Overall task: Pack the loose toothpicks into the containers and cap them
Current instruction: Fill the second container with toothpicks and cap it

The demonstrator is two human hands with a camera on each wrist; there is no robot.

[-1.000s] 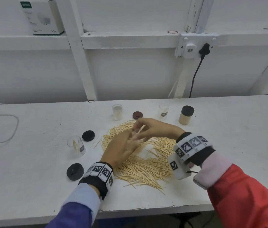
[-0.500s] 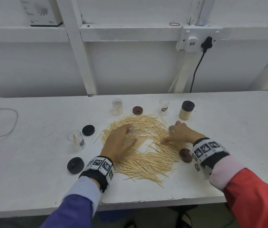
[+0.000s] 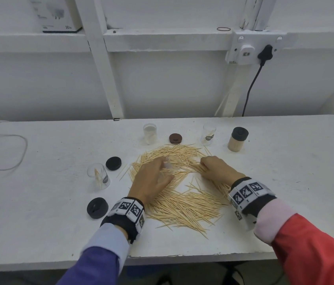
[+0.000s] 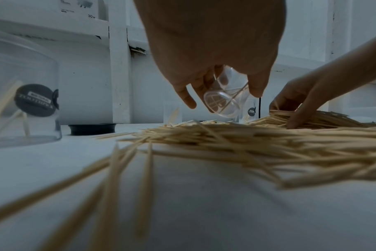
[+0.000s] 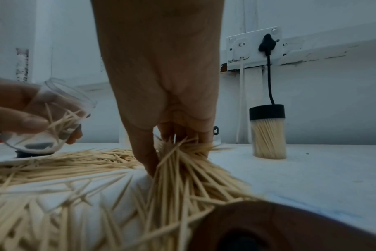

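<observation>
Loose toothpicks spread in a wide heap at the middle of the white surface; all places below given from that heap.

Above its far-left part: left hand, grip curled round a small clear container, tilted, open mouth up, a few sticks inside.

On its far-right part: right hand, grip narrow, fingertips gathering a bunch of sticks, wrist low over the heap.

Beyond its far-right edge: capped container, upright, packed full, black cap on. Beyond its far edge: two open clear containers, upright, with a brown cap flat between them.

Left of the heap: another open clear container, upright, holding a few sticks; a black cap just beyond it and another black cap nearer the front edge.

Close under the right wrist camera: a brown round thing, too blurred to name.
</observation>
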